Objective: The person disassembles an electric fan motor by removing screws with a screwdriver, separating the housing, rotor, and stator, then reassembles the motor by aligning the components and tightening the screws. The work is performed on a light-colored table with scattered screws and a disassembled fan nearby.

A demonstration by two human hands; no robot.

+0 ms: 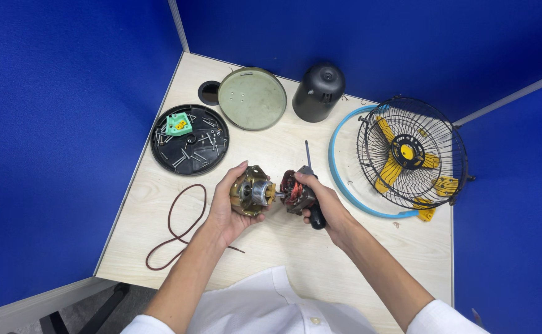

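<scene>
My left hand (226, 207) grips one half of a fan motor (253, 192), a brass-coloured housing with a silver rotor and a shaft pointing right. My right hand (323, 203) holds the other motor half (295, 192), with red and copper windings, together with a black-handled screwdriver (310, 179) whose blade points away from me. The two motor halves sit a little apart, facing each other above the table's middle.
A black round tray (190, 148) holds several screws and a green part. Behind it lie a grey round plate (252, 99) and a black motor cover (318, 93). A wire fan guard (412, 153) with yellow blades rests on a blue ring at right. A brown cord (175, 226) loops at left.
</scene>
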